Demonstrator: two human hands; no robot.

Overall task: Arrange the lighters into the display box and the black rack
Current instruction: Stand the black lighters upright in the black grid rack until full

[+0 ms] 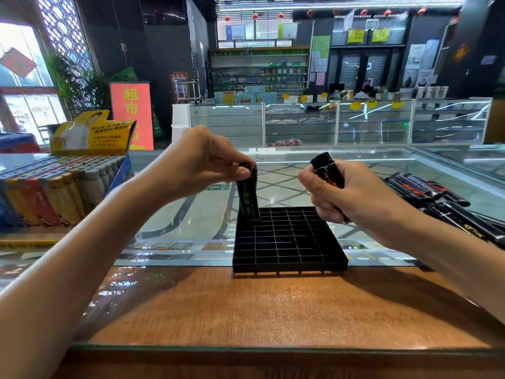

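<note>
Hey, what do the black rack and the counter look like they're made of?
Black rack: probably moulded plastic, matte, judging by its thin, uniform grid walls. Counter: brown wood-grain top, apparently under a glass sheet, given the reflections and greenish edge.

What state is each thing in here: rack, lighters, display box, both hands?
black rack: flat on the counter, visible cells empty.
green-print lighter: upright, lower end at the rack's far-left corner cell.
left hand: pinches that lighter's top.
right hand: grips black lighters, count unclear.
loose lighters: lying piled on the counter, right.
display box: open, rows full of coloured lighters.
</note>
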